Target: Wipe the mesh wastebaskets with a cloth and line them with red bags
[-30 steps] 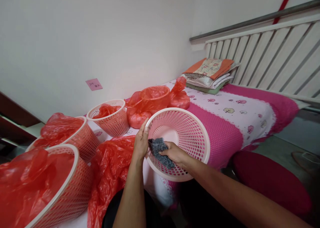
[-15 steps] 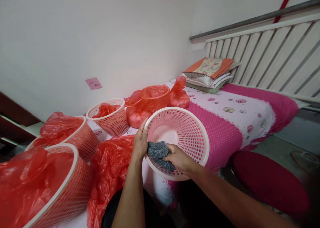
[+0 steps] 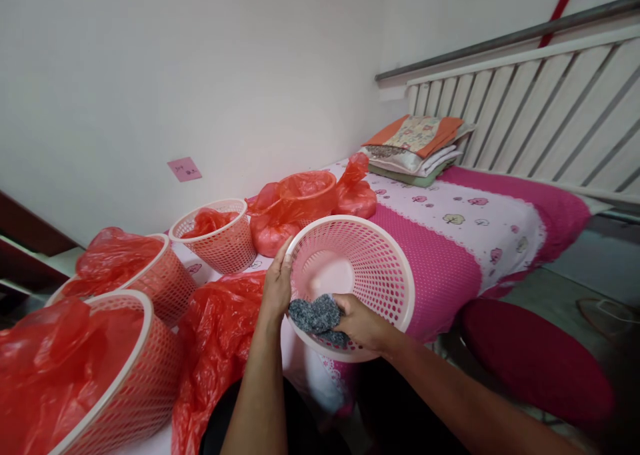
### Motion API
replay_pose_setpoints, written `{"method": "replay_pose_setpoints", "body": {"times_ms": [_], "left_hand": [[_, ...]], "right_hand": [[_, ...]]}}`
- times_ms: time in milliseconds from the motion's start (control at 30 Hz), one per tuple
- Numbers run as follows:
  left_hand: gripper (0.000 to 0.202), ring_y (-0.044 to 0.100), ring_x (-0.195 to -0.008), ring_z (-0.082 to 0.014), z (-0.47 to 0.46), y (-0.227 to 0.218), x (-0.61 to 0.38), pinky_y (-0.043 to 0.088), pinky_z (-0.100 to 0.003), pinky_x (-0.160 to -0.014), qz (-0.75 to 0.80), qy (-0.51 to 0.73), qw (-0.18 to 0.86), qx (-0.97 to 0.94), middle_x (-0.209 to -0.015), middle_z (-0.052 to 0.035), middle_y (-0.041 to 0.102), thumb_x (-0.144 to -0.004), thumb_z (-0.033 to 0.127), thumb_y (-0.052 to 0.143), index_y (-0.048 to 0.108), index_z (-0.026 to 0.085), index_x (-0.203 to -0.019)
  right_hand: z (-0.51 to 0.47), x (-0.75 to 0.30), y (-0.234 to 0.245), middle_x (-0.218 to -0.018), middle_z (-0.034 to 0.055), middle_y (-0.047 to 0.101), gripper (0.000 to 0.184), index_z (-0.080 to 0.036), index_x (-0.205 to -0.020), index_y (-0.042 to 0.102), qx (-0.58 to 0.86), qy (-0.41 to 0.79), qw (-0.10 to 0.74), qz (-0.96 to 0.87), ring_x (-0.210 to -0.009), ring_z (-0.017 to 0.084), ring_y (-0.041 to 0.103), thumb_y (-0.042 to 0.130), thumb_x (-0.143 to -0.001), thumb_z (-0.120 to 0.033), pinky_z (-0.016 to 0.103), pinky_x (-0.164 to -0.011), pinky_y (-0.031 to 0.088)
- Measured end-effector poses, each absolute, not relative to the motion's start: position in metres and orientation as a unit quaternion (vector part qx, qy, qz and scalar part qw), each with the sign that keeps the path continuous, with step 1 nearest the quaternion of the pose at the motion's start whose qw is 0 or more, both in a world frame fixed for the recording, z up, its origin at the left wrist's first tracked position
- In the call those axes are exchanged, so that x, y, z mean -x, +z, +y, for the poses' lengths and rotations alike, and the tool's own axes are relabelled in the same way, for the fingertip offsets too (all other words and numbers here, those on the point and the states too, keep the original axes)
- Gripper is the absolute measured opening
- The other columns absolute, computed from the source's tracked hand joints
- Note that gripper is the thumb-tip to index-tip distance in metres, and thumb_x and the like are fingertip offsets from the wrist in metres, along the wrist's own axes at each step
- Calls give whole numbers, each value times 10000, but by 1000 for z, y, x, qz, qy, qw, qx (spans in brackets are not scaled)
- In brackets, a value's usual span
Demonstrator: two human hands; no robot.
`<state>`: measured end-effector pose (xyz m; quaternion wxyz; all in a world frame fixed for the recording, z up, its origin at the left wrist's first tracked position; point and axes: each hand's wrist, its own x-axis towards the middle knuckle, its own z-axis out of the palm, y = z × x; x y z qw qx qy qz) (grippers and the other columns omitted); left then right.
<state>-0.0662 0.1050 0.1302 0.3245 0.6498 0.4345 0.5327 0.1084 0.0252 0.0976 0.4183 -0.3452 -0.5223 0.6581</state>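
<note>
A pink perforated plastic basket (image 3: pixel 380 268) is tilted toward me above the near edge of the bed. My left hand (image 3: pixel 277 282) grips its left rim, thumb over the edge. In my right hand (image 3: pixel 361 323) is a bunched dark grey cloth (image 3: pixel 316 314), pressed against the basket's lower left rim and inner wall. Part of the cloth hangs below my right fingers, which are partly hidden by it. Beside my left forearm lies a crumpled red plastic bag (image 3: pixel 220 335).
Several pink baskets with red bags stand to the left, the nearest basket (image 3: pixel 155 368) among them. A tied red bag (image 3: pixel 356 192) sits by the wall. Folded bedding (image 3: pixel 417 148) is stacked near the white headboard (image 3: pixel 525 108). A dark red round stool (image 3: pixel 535 362) stands at right.
The grey cloth has shifted slightly left along the basket's rim with my right hand. My left hand keeps its hold on the rim. The whole view has moved a little.
</note>
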Motion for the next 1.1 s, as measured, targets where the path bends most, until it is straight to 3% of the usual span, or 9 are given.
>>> {"method": "replay_pose_setpoints", "body": {"times_ms": [233, 367, 567, 667, 767, 933, 1100], "left_hand": [[517, 502, -1464, -266, 108, 126, 68, 316, -491, -1271, 436, 536, 325, -646, -1554, -106, 573, -1030, 419, 465, 559, 198, -1489], [499, 520, -1449, -265, 109, 125, 70, 323, -479, -1267, 441, 538, 310, -647, -1522, -94, 606, -1026, 426, 480, 588, 217, -1465], [484, 528, -1441, -260, 109, 125, 71, 342, -481, -1257, 437, 539, 321, -645, -1530, -85, 600, -1025, 407, 483, 590, 227, -1461], [488, 515, -1452, -259, 109, 125, 70, 330, -485, -1263, 440, 537, 327, -642, -1543, -86, 588, -1027, 397, 475, 580, 225, -1471], [500, 518, -1449, -268, 109, 126, 70, 341, -494, -1256, 442, 539, 333, -635, -1539, -92, 590, -1026, 414, 474, 573, 226, -1479], [502, 519, -1448, -264, 109, 125, 70, 346, -481, -1254, 448, 537, 324, -638, -1525, -94, 603, -1019, 434, 485, 588, 220, -1461], [483, 533, -1435, -246, 110, 125, 71, 344, -469, -1256, 444, 538, 321, -641, -1523, -87, 606, -1021, 410, 473, 595, 219, -1448]], "right_hand": [[18, -123, 99, -831, 5, 711, 105, -166, -845, 733, 314, 610, 387, -616, -757, 158, 615, 662, -774, -197, 271, -728, 492], [13, -139, 110, -958, 20, 682, 156, -173, -789, 689, 291, 540, 342, -712, -874, 165, 618, 629, -694, -65, 247, -753, 479], [5, -164, 128, -838, -8, 630, 205, -187, -696, 575, 321, 421, 219, -819, -819, 154, 591, 569, -665, 16, 253, -752, 430], [-1, -170, 136, -835, 16, 662, 211, -185, -735, 598, 420, 301, 182, -837, -827, 179, 597, 547, -685, 13, 284, -769, 405], [-11, -167, 140, -967, 84, 698, 247, -166, -899, 659, 512, 178, 166, -824, -915, 231, 615, 535, -753, -9, 342, -854, 413], [-32, -153, 124, -1124, 105, 688, 234, -178, -1069, 658, 475, 145, 128, -859, -1058, 290, 610, 635, -842, -121, 399, -933, 409], [-34, -146, 99, -1136, 116, 696, 244, -179, -1094, 650, 492, 95, 101, -860, -1017, 313, 609, 703, -856, -177, 434, -894, 402]]}}
